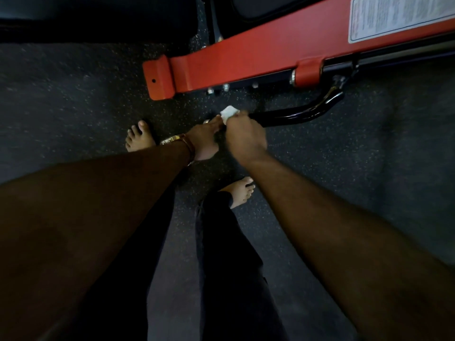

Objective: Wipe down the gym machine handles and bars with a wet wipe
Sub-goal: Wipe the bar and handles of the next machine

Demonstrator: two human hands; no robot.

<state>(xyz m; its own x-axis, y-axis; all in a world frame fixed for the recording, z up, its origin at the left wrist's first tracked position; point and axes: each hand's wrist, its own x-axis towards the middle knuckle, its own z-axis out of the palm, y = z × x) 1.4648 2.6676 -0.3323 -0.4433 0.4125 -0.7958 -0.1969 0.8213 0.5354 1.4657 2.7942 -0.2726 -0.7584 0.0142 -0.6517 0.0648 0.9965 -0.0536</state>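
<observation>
Both forearms reach down from the head camera toward a black curved handle (295, 115) on the red machine frame (258, 57). Fingers of the right hand (245, 136) are curled round the handle's free end, pinching a white wet wipe (229, 112) that sticks out just above the knuckles. Just beside them, the left hand (204, 140), gold watch (178, 140) at its wrist, has straight fingers touching the wipe's edge. Bare feet stand on the speckled floor (73, 94) below
</observation>
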